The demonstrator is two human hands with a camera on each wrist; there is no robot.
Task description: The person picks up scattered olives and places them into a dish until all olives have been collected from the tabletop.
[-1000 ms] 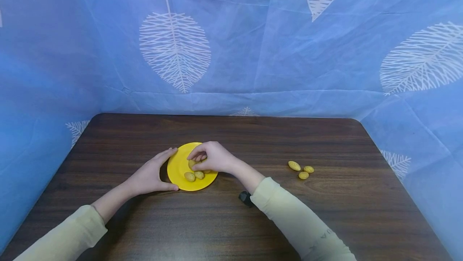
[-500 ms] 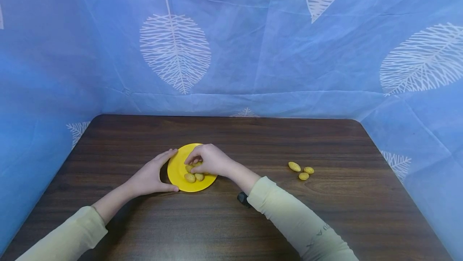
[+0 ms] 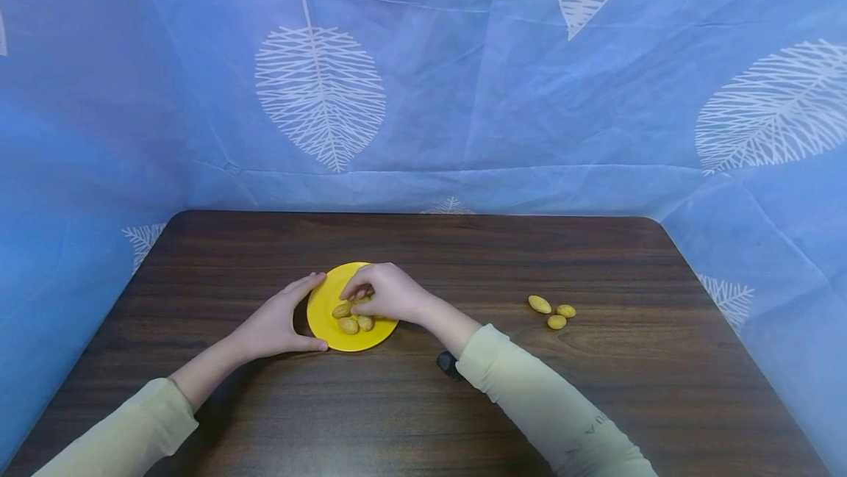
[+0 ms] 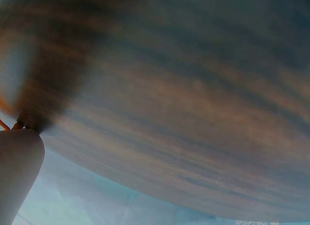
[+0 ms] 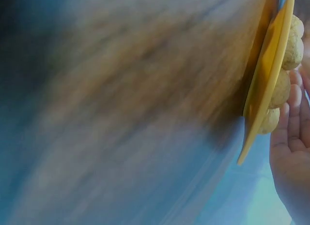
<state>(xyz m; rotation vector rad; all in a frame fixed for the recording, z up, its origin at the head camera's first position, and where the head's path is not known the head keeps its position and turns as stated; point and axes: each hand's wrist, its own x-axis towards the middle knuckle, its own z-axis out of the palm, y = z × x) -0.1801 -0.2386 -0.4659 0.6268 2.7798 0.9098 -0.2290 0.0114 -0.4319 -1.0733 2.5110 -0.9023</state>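
A round yellow plate point(image 3: 317, 319) lies on the wooden table, left of centre in the head view. Several rough, yellowish egg-shaped pieces point(image 3: 348, 325), nut-like in look, are grouped on it. My left hand point(image 3: 271, 323) spans the plate's left side, its spread thumb and fairly straight fingers touching the rim. Over the plate, my right hand point(image 3: 390, 293) reaches in from the right, thumb and bent fingers right at the pieces. In the right wrist view its fingertips lie along the pieces point(image 5: 279, 89); I cannot tell whether they pinch one. One left digit point(image 4: 19, 167) shows in the left wrist view.
Three similar yellowish pieces point(image 3: 556, 322) lie together on the table point(image 3: 490, 256) to the right. A small black object point(image 3: 447, 364) shows beside the right cuff. Blue cloth point(image 3: 437, 95) with white leaf prints hangs behind the table and along its sides.
One piece that was near the right thumb and forefinger has shifted left and toward the front on the plate. The right hand moved slightly; the left hand keeps its place at the rim.
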